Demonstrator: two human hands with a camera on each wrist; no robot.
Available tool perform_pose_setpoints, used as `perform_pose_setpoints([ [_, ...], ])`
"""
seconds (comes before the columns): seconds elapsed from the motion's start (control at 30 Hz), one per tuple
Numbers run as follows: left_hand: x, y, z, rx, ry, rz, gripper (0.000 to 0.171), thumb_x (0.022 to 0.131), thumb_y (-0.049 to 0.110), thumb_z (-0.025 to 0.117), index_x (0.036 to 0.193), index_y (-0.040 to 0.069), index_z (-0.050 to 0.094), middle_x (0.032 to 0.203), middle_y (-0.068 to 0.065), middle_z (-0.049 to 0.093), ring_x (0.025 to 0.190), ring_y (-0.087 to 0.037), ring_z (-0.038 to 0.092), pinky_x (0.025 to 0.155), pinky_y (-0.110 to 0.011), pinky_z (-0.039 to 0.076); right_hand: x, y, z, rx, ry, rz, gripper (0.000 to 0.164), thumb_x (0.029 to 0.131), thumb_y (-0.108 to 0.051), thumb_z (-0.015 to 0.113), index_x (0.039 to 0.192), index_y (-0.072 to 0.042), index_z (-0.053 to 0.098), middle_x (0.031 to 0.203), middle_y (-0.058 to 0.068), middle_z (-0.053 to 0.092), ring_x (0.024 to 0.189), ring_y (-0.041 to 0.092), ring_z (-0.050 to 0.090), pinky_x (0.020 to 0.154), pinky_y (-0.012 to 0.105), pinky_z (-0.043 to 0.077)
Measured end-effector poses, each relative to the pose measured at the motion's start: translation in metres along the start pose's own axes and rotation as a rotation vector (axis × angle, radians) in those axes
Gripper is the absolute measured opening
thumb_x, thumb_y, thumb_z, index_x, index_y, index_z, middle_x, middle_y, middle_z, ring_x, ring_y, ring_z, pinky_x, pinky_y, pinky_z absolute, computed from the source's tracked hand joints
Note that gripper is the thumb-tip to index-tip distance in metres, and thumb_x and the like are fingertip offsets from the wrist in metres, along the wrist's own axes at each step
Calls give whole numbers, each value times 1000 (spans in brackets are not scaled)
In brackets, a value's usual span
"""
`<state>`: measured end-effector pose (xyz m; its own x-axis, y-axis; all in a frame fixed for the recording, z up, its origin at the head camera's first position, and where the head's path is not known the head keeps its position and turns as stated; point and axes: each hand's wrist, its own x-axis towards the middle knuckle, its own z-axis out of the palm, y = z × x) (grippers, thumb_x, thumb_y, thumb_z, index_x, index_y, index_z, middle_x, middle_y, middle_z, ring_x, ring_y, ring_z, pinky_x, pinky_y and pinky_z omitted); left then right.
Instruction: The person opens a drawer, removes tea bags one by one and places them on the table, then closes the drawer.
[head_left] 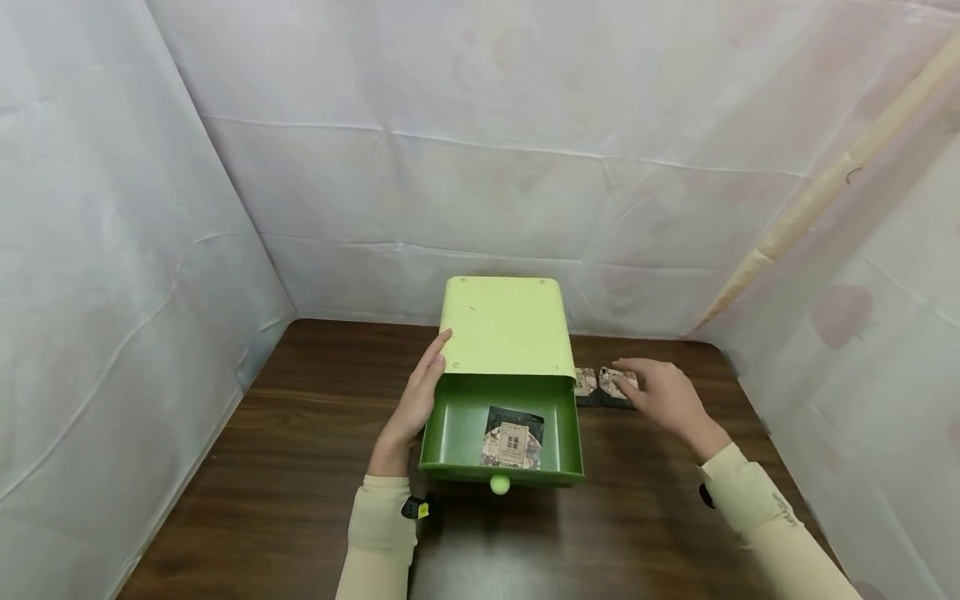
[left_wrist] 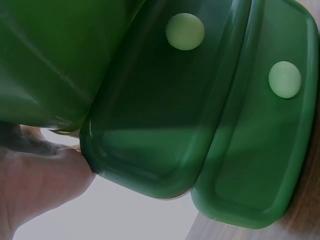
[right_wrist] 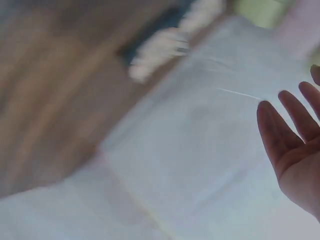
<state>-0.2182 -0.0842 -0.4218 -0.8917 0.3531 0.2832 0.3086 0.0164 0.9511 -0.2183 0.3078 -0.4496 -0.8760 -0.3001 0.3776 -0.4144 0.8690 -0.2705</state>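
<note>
A light-green drawer cabinet (head_left: 506,325) stands on the table with its top drawer (head_left: 459,429) pulled out. Inside that drawer lies a dark packet (head_left: 513,443) with a printed beige label. My left hand (head_left: 415,404) rests against the cabinet's left side, fingers extended along its edge; the left wrist view shows the hand (left_wrist: 47,182) beside the drawer fronts. To the right of the cabinet are two similar packets, one (head_left: 585,382) close to its side and another (head_left: 609,385) partly behind my right fingertips. My right hand (head_left: 667,398) is spread, holding nothing, in the right wrist view too.
Two lower drawer fronts (left_wrist: 155,155) with round pale knobs (left_wrist: 285,80) are pushed in below the open drawer. The dark wooden table (head_left: 300,433) meets pale fabric walls (head_left: 420,208) at the back and sides. A wrapped pole (head_left: 802,200) slants down the right corner.
</note>
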Motion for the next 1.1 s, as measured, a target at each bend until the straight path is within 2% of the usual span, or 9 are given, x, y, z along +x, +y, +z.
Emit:
perform_pose_setpoints([
  [0.17, 0, 1, -1, -1, -5, 4, 46, 105, 22, 22, 150, 13, 16, 156, -8, 8, 139, -19, 3, 111, -57, 7, 4, -32, -25, 20, 98, -148, 27, 84, -25, 69, 108, -13, 69, 104, 7, 69, 50, 4, 46, 49, 31, 42],
  [0.27, 0, 1, -1, -1, -7, 2, 46, 105, 22, 22, 150, 12, 16, 156, -9, 7, 139, -20, 3, 110, -57, 7, 7, -53, -36, 23, 189, -263, 24, 77, -16, 73, 101, -12, 71, 98, 6, 71, 62, 10, 58, 52, 34, 49],
  [0.37, 0, 1, -2, 2, 2, 1, 46, 105, 22, 22, 150, 12, 16, 156, -8, 8, 139, -20, 3, 110, -57, 7, 11, -76, -47, 41, 274, -389, 21, 73, -8, 74, 94, -12, 72, 89, 2, 71, 78, 13, 64, 57, 35, 54],
  [0.47, -1, 0, -2, -1, 3, 1, 46, 105, 22, 22, 149, 12, 16, 156, -8, 8, 139, -19, 3, 110, -58, 7, 14, -98, -53, 60, 291, -486, 21, 72, -4, 71, 91, -13, 72, 85, -2, 70, 78, 8, 63, 58, 31, 54],
  [0.53, -1, 0, -1, -6, -3, -1, 46, 105, 23, 22, 150, 12, 15, 156, -8, 8, 139, -19, 3, 110, -57, 7, 15, -111, -54, 59, 243, -520, 23, 72, -1, 68, 90, -13, 72, 84, -4, 70, 76, 6, 62, 58, 29, 54],
  [0.73, 1, 1, -1, -12, -2, -9, 46, 105, 23, 22, 150, 13, 16, 156, -6, 9, 139, -18, 4, 110, -57, 7, 17, -144, -40, 14, -55, -577, 23, 77, -2, 64, 94, -17, 71, 89, -8, 68, 77, 5, 60, 58, 27, 53],
  [0.83, 1, 1, -2, -17, 3, -13, 46, 105, 24, 22, 150, 14, 17, 156, -6, 9, 139, -17, 4, 110, -57, 7, 20, -153, -30, -6, -171, -599, 22, 81, -5, 63, 97, -19, 71, 90, -8, 68, 78, 6, 60, 56, 25, 51],
  [1.0, 0, 1, -3, -17, 11, -11, 46, 105, 23, 22, 150, 13, 16, 156, -7, 8, 139, -18, 3, 110, -57, 7, 26, -159, -16, -44, -294, -645, 26, 83, -2, 57, 99, -18, 71, 91, -6, 67, 80, 8, 60, 57, 24, 51],
  [1.1, -2, 2, -3, -22, 16, -15, 46, 105, 24, 22, 150, 13, 16, 156, -7, 8, 139, -19, 3, 110, -58, 7, 28, -161, -11, -72, -334, -670, 31, 83, -1, 57, 102, -21, 69, 99, -6, 66, 89, 9, 59, 62, 26, 52],
])
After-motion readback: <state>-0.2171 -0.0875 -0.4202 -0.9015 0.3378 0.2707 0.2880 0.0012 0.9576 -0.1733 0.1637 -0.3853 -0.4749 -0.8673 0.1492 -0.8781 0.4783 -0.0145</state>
